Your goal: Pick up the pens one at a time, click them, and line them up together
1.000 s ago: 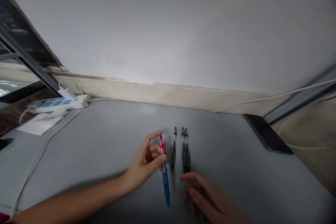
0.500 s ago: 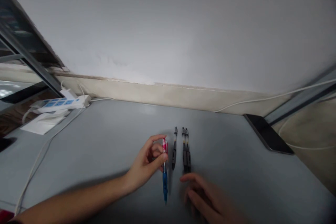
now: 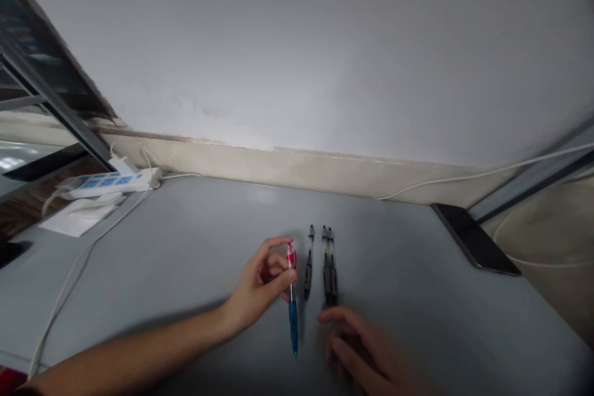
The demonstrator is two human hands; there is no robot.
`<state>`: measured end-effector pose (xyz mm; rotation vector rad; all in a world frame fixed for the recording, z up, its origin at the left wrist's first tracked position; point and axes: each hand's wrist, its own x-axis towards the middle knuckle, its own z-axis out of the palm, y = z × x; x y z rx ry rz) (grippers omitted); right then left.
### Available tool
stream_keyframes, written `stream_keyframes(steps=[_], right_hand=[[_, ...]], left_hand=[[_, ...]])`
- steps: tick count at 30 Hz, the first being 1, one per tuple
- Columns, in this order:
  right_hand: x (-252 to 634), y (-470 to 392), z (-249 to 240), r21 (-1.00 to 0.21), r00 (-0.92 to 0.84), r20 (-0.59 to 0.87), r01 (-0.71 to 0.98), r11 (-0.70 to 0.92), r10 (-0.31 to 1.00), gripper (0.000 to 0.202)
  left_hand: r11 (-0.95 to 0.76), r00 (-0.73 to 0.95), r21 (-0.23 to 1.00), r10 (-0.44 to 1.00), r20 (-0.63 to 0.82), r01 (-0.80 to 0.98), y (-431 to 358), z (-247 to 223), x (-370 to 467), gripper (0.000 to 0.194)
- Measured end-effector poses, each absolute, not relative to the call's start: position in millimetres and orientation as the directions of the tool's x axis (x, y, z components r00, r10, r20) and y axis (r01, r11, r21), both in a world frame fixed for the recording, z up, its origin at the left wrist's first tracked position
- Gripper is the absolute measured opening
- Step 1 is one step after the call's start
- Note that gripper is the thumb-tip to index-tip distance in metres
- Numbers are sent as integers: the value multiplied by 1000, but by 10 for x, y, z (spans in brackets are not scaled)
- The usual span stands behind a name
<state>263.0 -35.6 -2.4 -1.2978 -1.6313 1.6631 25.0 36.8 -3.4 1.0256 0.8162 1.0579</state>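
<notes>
My left hand pinches a ballpoint pen with a red clip end and a blue grip, its tip pointing down toward me. The index fingertip rests on the red push button at the top, while the thumb presses the clear barrel. Just right of it lies one black-gripped clear pen. Two similar pens lie side by side farther right. My right hand, slightly blurred, hovers by the near ends of that pair, index finger stretched out and the other fingers loosely curled; I see nothing in it.
A grey table reaches back to the wall. At the left are a white power strip, a folded white paper and a long white cable. A black phone lies near the right edge.
The held pen has swung slightly, its lower end a little to the right, and its writing point shows less than before. Both hands are in nearly the same place.
</notes>
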Motion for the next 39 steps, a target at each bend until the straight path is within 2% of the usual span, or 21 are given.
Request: stream_keyframes(steps=[6,14,20,24,30,39], right_hand=[[2632,-346,-78,-945,-452,-280,284,-161,847,48],[2655,-372,-88,-945,-438,-258,299,-132,861,38],[2656,-369,-71,-942,-446,-272,306,-140,853,34],[2667,-372,-86,-940,-442,-277,308,-145,853,33],[2673,-374,-143,-944,-443,-262,302,-133,857,38],[2655,-399,-182,-947,-424,-255,291,-136,869,38]], left_hand=[[159,278,941,958,-74,-300,370,-38,258,54],[173,304,936,950,-76,-305,373,-20,251,53],[193,277,933,955,-107,-305,376,-22,250,65],[200,292,929,950,-108,-310,379,-10,253,55],[209,273,932,954,-127,-296,387,6,251,59],[213,292,923,949,-117,-321,389,-8,248,54]])
